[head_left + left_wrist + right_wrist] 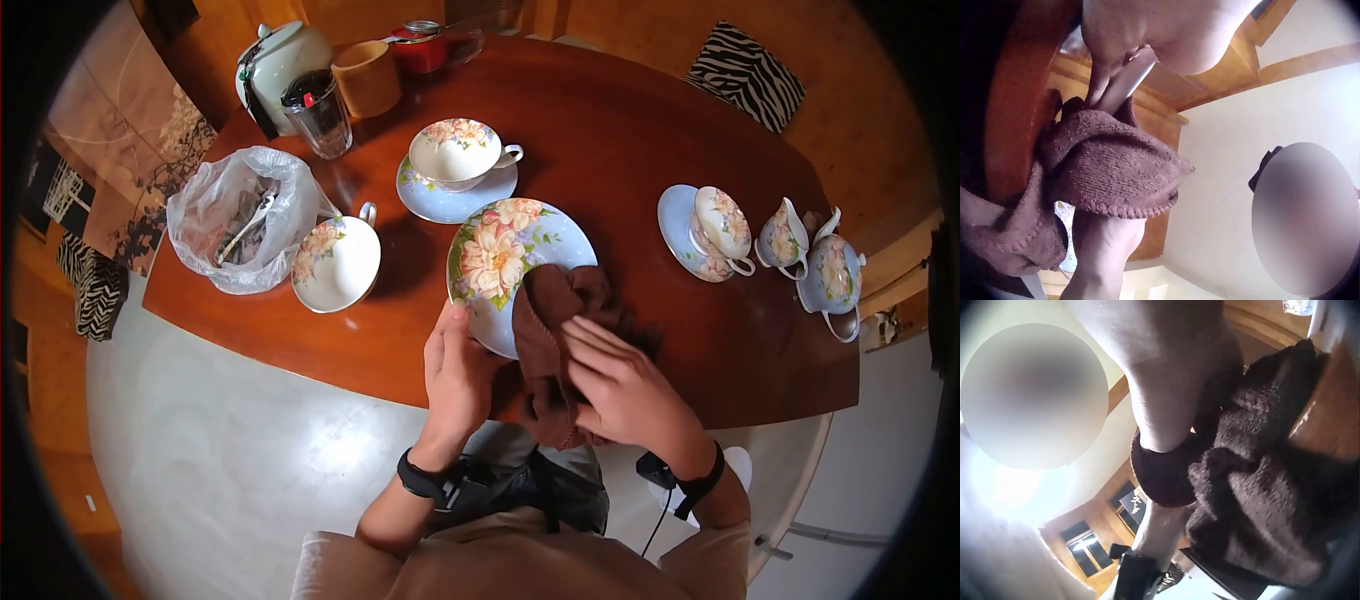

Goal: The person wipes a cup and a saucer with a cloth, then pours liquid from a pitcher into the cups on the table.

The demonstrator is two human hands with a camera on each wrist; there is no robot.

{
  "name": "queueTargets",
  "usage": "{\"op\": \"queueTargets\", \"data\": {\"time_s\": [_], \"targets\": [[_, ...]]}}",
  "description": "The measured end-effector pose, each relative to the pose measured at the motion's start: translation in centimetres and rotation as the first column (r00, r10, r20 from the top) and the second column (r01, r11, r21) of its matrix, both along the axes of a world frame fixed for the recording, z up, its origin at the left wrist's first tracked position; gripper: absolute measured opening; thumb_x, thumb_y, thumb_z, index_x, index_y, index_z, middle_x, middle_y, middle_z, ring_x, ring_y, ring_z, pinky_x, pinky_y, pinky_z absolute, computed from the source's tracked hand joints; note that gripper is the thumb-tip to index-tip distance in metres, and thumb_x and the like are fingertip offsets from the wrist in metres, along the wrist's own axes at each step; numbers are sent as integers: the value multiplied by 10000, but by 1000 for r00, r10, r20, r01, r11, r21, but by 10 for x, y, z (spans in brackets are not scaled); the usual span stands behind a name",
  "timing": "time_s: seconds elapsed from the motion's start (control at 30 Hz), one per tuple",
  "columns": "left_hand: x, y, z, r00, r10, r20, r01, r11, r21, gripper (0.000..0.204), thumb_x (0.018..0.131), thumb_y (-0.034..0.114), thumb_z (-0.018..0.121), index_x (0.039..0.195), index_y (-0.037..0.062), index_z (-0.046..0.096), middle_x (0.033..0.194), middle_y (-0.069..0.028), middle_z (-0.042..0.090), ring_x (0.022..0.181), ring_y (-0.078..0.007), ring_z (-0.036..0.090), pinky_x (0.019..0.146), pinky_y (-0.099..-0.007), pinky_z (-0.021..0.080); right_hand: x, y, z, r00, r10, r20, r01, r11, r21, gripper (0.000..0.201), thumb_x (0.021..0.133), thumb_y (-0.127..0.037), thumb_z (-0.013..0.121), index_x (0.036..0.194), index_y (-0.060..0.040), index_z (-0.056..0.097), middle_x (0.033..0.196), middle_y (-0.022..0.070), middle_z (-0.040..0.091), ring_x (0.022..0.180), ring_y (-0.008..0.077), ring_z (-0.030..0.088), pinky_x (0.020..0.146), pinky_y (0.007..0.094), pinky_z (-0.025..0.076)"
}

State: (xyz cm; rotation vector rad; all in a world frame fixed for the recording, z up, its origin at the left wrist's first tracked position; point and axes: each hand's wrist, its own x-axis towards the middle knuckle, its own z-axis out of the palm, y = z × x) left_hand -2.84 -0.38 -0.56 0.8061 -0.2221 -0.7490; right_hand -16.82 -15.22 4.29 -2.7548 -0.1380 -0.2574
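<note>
Table [590,130]: reddish-brown and glossy, with the person at its near edge.
Plastic bag [190,225]: translucent, standing open toward the left end, some items inside, hard to make out.
White jar [285,65]: lidded, at the far left, with a clear glass [328,125] in front and a wooden cup [368,82] just beside.
Plate [490,260]: pale blue with a large peach flower and green leaves, held in the hands over the near part of the table, between the cups and the person.
Cloth [545,345]: brown, with a stitched edge, bunched over the right side of the plate and hanging past its rim.
Right hand [632,388]: holds the cloth against the plate, fingers laid along its upper side, thumb partly lost in the folds.
Left hand [458,368]: pinches the plate's near left rim, thumb on the upper face, fingers underneath.
Teapot [833,272]: flowered, at the right end, next to a small jug [782,238] and a cup and saucer [722,232].
Far cup [455,165]: flowered inside, resting on a blue saucer [448,207] beyond the plate.
Near cup [345,265]: directly on the table, just beside the bag, handle pointing away from the person.
</note>
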Motion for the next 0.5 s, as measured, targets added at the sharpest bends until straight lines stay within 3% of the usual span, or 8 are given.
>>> {"op": "queueTargets", "data": {"time_s": [0.17, 0.3, 0.47, 0.5], "targets": [[-6, 1, 6, 997, -33, 76, 30, 999, 45, 500, 1094, 323, 389, 1435, -42, 410, 1403, -174, 530, 1288, -277, 545, 1060, -444, 467, 11, -32, -2, 980, -197, 38, 200, 949, -242, 602, 739, -336, 796, 1136, 90, 642, 1373, 257, 534, 1374, 397, 445, 1171, 458, 363], [-5, 2, 4, 995, -60, 83, 58, 998, 26, 509, 1092, 324, 404, 1439, -49, 406, 1416, -169, 524, 1300, -281, 539, 1063, -445, 467, 16, -47, 4, 992, -124, 35, 129, 946, -298, 637, 775, -381, 768, 1156, 110, 625, 1375, 259, 529, 1382, 387, 432, 1198, 450, 319], [-4, 3, 2, 995, -70, 75, 69, 997, 19, 502, 1093, 326, 399, 1435, -41, 405, 1408, -168, 529, 1260, -287, 573, 1015, -451, 508, -3, -35, 1, 991, -135, -24, 126, 967, -221, 668, 788, -418, 759, 1158, 118, 614, 1377, 263, 529, 1362, 396, 456, 1175, 461, 356], [-3, 2, 2, 995, -56, 80, 55, 998, 17, 499, 1093, 326, 395, 1438, -34, 401, 1404, -169, 531, 1253, -288, 578, 1005, -457, 517, -8, -32, 2, 990, -126, -64, 114, 980, -165, 631, 795, -357, 751, 1189, 114, 603, 1380, 261, 529, 1360, 405, 456, 1166, 463, 367]]}}
